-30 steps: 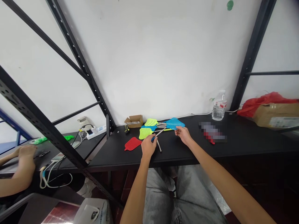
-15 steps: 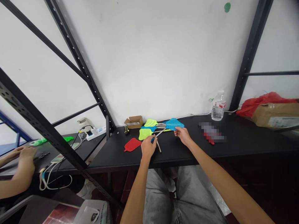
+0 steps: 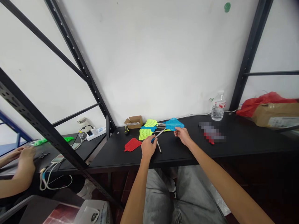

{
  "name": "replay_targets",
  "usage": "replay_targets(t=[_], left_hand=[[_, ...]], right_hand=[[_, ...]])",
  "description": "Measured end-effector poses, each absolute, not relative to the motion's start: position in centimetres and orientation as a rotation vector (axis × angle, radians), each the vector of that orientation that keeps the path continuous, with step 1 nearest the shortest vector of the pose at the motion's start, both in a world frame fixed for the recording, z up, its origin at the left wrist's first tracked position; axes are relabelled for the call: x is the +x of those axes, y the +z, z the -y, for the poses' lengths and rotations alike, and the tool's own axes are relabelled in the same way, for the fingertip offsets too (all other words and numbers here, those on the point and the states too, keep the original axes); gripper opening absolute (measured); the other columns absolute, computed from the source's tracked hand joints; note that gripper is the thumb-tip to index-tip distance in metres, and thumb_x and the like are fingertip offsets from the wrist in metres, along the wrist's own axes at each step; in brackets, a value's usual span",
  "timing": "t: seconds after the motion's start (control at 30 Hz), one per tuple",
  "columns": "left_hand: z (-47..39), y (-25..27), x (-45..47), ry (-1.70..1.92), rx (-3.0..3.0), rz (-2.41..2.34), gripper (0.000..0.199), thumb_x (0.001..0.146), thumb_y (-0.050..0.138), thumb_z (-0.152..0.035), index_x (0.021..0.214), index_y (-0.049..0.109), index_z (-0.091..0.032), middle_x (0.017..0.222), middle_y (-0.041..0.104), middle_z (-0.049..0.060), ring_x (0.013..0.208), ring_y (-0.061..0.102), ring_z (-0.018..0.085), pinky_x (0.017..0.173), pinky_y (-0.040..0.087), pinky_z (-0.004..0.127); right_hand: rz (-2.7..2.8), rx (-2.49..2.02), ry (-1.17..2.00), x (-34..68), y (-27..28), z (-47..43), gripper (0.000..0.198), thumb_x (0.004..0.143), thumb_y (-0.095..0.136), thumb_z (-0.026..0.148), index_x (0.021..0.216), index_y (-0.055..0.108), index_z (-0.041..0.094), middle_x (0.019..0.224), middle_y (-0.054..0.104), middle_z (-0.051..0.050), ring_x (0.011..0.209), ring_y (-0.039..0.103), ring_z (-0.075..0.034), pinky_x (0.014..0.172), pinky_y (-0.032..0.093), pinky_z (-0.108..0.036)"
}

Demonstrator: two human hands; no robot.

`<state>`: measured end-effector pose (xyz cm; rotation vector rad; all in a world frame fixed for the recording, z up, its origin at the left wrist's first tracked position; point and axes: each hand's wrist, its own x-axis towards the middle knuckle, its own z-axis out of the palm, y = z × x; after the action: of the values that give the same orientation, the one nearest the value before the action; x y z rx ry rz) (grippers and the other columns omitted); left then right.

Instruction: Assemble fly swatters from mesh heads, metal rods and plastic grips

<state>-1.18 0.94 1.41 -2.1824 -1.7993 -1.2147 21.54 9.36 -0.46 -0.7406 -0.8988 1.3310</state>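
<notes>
Between my two hands I hold a blue fly swatter [image 3: 173, 123] with a thin metal rod. My left hand [image 3: 148, 146] is closed round its blue handle end. The fingers of my right hand [image 3: 182, 134] pinch the edge of its mesh head. Beyond my hands lie yellow-green fly swatters [image 3: 145, 134] and another blue one, their metal rods pointing right. Left of my left hand, a red swatter head [image 3: 132, 144] lies flat on the black table. A loose metal rod [image 3: 159, 147] with a dark tip rests just right of my left hand.
A small open cardboard box [image 3: 134, 123] stands at the back left. On the right are a water bottle [image 3: 218, 107], a blurred item with red parts [image 3: 210, 137] and a larger carton [image 3: 277, 115]. A co-worker's hands [image 3: 24, 152] are at the far left, beyond a black post [image 3: 42, 121].
</notes>
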Motion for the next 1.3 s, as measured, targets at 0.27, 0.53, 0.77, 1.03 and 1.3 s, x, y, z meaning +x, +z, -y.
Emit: replay_targets(t=[0.27, 0.53, 0.77, 1.03, 1.3], left_hand=[[-0.97, 1.31, -1.19, -1.206, -2.189, 1.785, 0.024, 0.091, 0.053, -0.035, 0.103, 0.07, -0.023, 0.103, 0.071, 0.005, 0.095, 0.064, 0.018, 0.081, 0.046, 0.027], [-0.95, 1.27, -1.06, -1.193, -2.188, 1.774, 0.023, 0.09, 0.055, -0.035, 0.101, 0.071, -0.023, 0.102, 0.071, 0.005, 0.094, 0.064, 0.018, 0.08, 0.046, 0.026], [-1.05, 1.08, -1.08, -1.189, -2.186, 1.775, 0.023, 0.09, 0.055, -0.035, 0.101, 0.071, -0.023, 0.103, 0.071, 0.004, 0.093, 0.065, 0.018, 0.081, 0.047, 0.027], [-1.13, 1.06, -1.15, -1.172, -2.192, 1.773, 0.025, 0.091, 0.053, -0.036, 0.103, 0.071, -0.023, 0.104, 0.072, 0.005, 0.095, 0.065, 0.019, 0.082, 0.047, 0.027], [-1.09, 0.98, -1.08, -1.086, -2.168, 1.751, 0.028, 0.095, 0.046, -0.034, 0.108, 0.068, -0.023, 0.105, 0.07, 0.005, 0.097, 0.064, 0.02, 0.078, 0.046, 0.028]], right_hand=[[0.886, -0.729, 1.332, 21.52, -0.31, -9.28, 0.027, 0.061, 0.078, 0.036, 0.061, 0.059, 0.016, 0.057, 0.063, -0.004, 0.05, 0.056, -0.013, 0.047, 0.042, -0.025], [0.868, -0.724, 1.31, 21.57, -0.31, -9.31, 0.031, 0.062, 0.079, 0.041, 0.065, 0.059, 0.018, 0.059, 0.065, -0.003, 0.05, 0.056, -0.013, 0.047, 0.043, -0.026], [0.882, -0.726, 1.294, 21.52, -0.58, -9.49, 0.036, 0.062, 0.081, 0.045, 0.065, 0.057, 0.018, 0.06, 0.065, -0.004, 0.051, 0.057, -0.013, 0.047, 0.043, -0.025], [0.899, -0.738, 1.274, 21.45, -0.54, -9.35, 0.035, 0.062, 0.081, 0.044, 0.065, 0.058, 0.017, 0.062, 0.066, -0.005, 0.051, 0.057, -0.013, 0.046, 0.042, -0.025], [0.962, -0.751, 1.26, 21.47, -0.85, -9.68, 0.025, 0.067, 0.073, 0.037, 0.061, 0.062, 0.016, 0.059, 0.064, -0.004, 0.051, 0.055, -0.013, 0.047, 0.042, -0.025]])
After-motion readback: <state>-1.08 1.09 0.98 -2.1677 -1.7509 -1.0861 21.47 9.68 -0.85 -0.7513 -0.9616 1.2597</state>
